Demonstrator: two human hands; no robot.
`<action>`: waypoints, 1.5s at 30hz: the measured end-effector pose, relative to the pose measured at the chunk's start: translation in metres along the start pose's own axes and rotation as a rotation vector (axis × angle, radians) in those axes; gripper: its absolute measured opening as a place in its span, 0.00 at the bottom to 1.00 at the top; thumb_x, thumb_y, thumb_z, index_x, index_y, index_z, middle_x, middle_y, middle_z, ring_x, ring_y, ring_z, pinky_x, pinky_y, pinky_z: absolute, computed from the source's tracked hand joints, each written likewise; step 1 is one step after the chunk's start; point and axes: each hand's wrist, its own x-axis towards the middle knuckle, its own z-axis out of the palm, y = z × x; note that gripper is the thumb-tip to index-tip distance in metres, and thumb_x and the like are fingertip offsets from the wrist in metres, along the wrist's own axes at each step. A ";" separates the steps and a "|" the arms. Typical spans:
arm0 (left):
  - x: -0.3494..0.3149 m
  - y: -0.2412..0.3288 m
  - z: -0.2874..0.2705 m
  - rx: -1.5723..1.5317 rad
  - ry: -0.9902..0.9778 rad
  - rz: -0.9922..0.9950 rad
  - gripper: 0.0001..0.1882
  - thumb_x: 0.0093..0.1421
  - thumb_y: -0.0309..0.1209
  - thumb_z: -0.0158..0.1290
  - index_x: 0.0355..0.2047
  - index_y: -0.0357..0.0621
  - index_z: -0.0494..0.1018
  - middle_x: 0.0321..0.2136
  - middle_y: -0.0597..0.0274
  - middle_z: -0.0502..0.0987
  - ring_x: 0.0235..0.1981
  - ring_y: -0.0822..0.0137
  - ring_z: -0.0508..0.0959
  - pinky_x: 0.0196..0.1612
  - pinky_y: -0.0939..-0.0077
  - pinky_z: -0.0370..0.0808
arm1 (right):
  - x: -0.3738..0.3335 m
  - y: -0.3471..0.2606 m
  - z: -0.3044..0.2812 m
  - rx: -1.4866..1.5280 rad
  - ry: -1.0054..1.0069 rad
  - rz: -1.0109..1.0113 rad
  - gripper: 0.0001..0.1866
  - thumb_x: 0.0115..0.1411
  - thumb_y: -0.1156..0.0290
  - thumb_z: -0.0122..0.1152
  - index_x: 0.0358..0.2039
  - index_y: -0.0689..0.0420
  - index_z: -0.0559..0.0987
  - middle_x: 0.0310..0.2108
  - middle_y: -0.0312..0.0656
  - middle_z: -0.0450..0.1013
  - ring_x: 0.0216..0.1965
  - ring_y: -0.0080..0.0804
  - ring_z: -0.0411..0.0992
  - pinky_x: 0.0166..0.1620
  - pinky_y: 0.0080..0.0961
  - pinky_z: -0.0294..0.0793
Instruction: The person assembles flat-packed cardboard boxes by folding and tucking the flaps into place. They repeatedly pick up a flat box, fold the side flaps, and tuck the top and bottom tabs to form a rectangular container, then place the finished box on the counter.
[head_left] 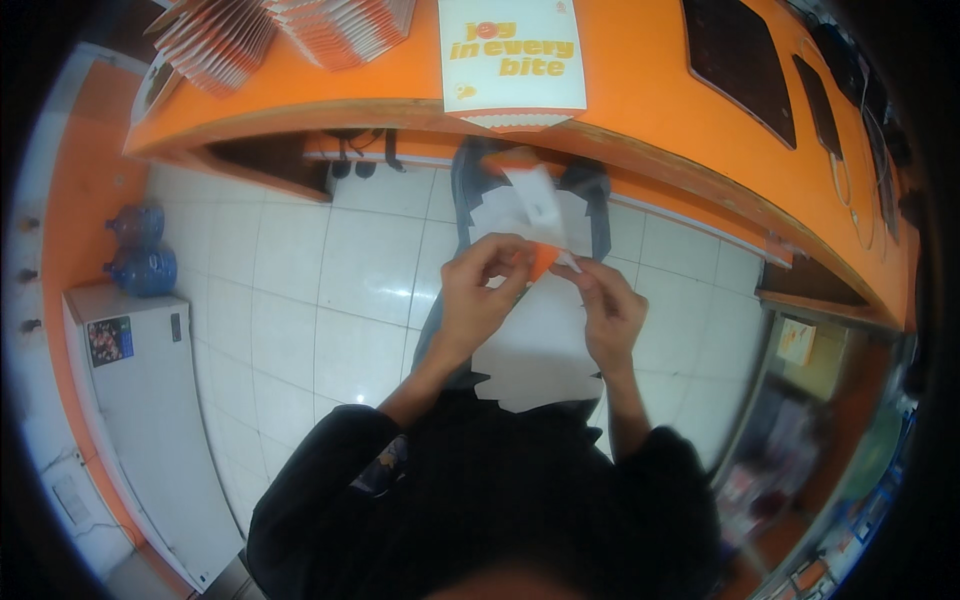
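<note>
From where I stand, the left hand [485,295] has thumb and fingertips pinched on the orange lower part of a folded orange-and-white thin card piece [540,208]. The right hand [613,308] pinches what looks like its small white edge. The card piece stands up between the two sets of fingers, its far end blurred.

My worry is a crease or tear: both pinches are small, and an uneven pull could wrench the fold askew. Just below the fingers, a flat white cardboard sheet with notched edges [535,345] lies across the lap; a shift of the knees could slide it off.

Beyond the fingers, on the orange wooden counter [640,110], lies a white carton with orange-yellow lettering [515,85]; I can't tell whether it holds anything. Farther off to their left are fanned orange-and-white card stacks [345,30], and lower, translucent blue plastic water jugs [143,270], whose fill I can't make out.
</note>
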 end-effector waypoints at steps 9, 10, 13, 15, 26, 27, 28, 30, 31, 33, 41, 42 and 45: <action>-0.002 -0.004 -0.004 -0.316 -0.023 -0.393 0.11 0.59 0.19 0.52 0.43 0.31 0.72 0.38 0.53 0.78 0.36 0.65 0.81 0.39 0.77 0.80 | 0.012 0.008 0.002 -0.034 -0.081 0.048 0.06 0.62 0.78 0.54 0.39 0.60 0.77 0.39 0.42 0.77 0.39 0.28 0.76 0.39 0.20 0.75; -0.002 -0.007 -0.001 -0.331 -0.015 -0.358 0.12 0.59 0.19 0.51 0.45 0.30 0.71 0.40 0.51 0.76 0.38 0.63 0.81 0.41 0.74 0.81 | 0.012 0.009 0.002 -0.066 -0.102 0.033 0.06 0.62 0.79 0.54 0.39 0.60 0.77 0.40 0.42 0.76 0.39 0.28 0.75 0.38 0.20 0.75; -0.005 -0.010 0.003 -0.371 -0.003 -0.339 0.12 0.59 0.19 0.51 0.44 0.31 0.71 0.41 0.52 0.76 0.39 0.64 0.80 0.41 0.74 0.81 | 0.011 0.011 0.005 -0.119 -0.117 -0.022 0.07 0.62 0.79 0.52 0.39 0.60 0.77 0.39 0.44 0.72 0.40 0.32 0.74 0.41 0.23 0.73; -0.005 -0.010 0.004 -0.281 -0.041 -0.254 0.12 0.59 0.19 0.52 0.44 0.31 0.72 0.41 0.53 0.75 0.40 0.65 0.80 0.41 0.74 0.81 | 0.010 0.010 0.006 -0.125 -0.116 0.001 0.07 0.63 0.79 0.51 0.40 0.60 0.77 0.39 0.44 0.72 0.40 0.35 0.74 0.42 0.24 0.73; -0.005 -0.006 0.002 -0.283 -0.039 -0.282 0.14 0.59 0.22 0.55 0.45 0.32 0.72 0.42 0.54 0.76 0.39 0.67 0.80 0.41 0.76 0.81 | 0.015 0.013 0.004 -0.104 -0.174 -0.017 0.08 0.62 0.79 0.51 0.39 0.60 0.78 0.41 0.44 0.72 0.40 0.31 0.74 0.39 0.23 0.75; -0.006 -0.006 0.001 -0.295 -0.035 -0.322 0.14 0.59 0.22 0.55 0.46 0.32 0.71 0.42 0.54 0.76 0.39 0.67 0.80 0.41 0.76 0.81 | 0.014 0.013 0.004 -0.093 -0.175 -0.016 0.08 0.62 0.79 0.51 0.39 0.60 0.78 0.41 0.44 0.72 0.40 0.30 0.74 0.38 0.22 0.75; -0.007 -0.006 0.000 -0.306 -0.032 -0.361 0.14 0.59 0.22 0.55 0.46 0.32 0.71 0.42 0.54 0.76 0.39 0.66 0.80 0.41 0.76 0.81 | 0.014 0.013 0.004 -0.084 -0.176 0.002 0.08 0.62 0.79 0.51 0.39 0.61 0.78 0.41 0.44 0.72 0.39 0.29 0.74 0.38 0.21 0.75; -0.007 -0.006 -0.001 -0.336 -0.018 -0.330 0.15 0.60 0.21 0.54 0.46 0.30 0.69 0.43 0.52 0.75 0.40 0.65 0.80 0.42 0.75 0.81 | 0.013 0.013 0.003 -0.064 -0.174 0.018 0.08 0.61 0.79 0.52 0.39 0.61 0.79 0.42 0.44 0.72 0.39 0.28 0.75 0.37 0.20 0.75; -0.006 -0.005 -0.001 -0.351 -0.010 -0.314 0.15 0.60 0.21 0.53 0.47 0.29 0.68 0.43 0.51 0.75 0.40 0.64 0.80 0.42 0.75 0.81 | 0.013 0.012 0.004 -0.058 -0.173 0.034 0.08 0.61 0.79 0.53 0.39 0.61 0.79 0.42 0.44 0.73 0.39 0.28 0.75 0.37 0.19 0.75; -0.007 -0.005 0.001 -0.363 0.021 -0.292 0.16 0.59 0.21 0.55 0.46 0.30 0.69 0.42 0.52 0.76 0.39 0.64 0.80 0.41 0.75 0.81 | 0.013 0.011 0.004 -0.042 -0.159 0.036 0.08 0.61 0.78 0.53 0.38 0.62 0.79 0.44 0.45 0.73 0.38 0.28 0.76 0.37 0.19 0.76; -0.010 -0.005 0.000 -0.268 0.061 -0.205 0.16 0.56 0.20 0.57 0.44 0.29 0.69 0.38 0.53 0.79 0.36 0.64 0.82 0.40 0.75 0.81 | 0.007 0.003 0.001 -0.004 -0.197 0.257 0.09 0.60 0.74 0.59 0.40 0.63 0.80 0.45 0.47 0.77 0.42 0.29 0.76 0.45 0.22 0.76; -0.010 -0.005 0.000 -0.264 0.059 -0.192 0.16 0.56 0.20 0.57 0.44 0.29 0.69 0.37 0.54 0.79 0.36 0.64 0.82 0.40 0.75 0.81 | 0.007 0.003 0.000 0.008 -0.192 0.305 0.09 0.59 0.73 0.61 0.39 0.63 0.81 0.44 0.48 0.77 0.43 0.27 0.75 0.44 0.21 0.76; -0.010 -0.007 -0.001 -0.238 0.010 -0.174 0.15 0.56 0.20 0.57 0.44 0.31 0.70 0.37 0.55 0.79 0.37 0.65 0.82 0.40 0.76 0.81 | 0.006 0.004 -0.002 0.130 -0.186 0.345 0.10 0.60 0.73 0.60 0.40 0.64 0.81 0.43 0.45 0.78 0.42 0.24 0.75 0.44 0.20 0.74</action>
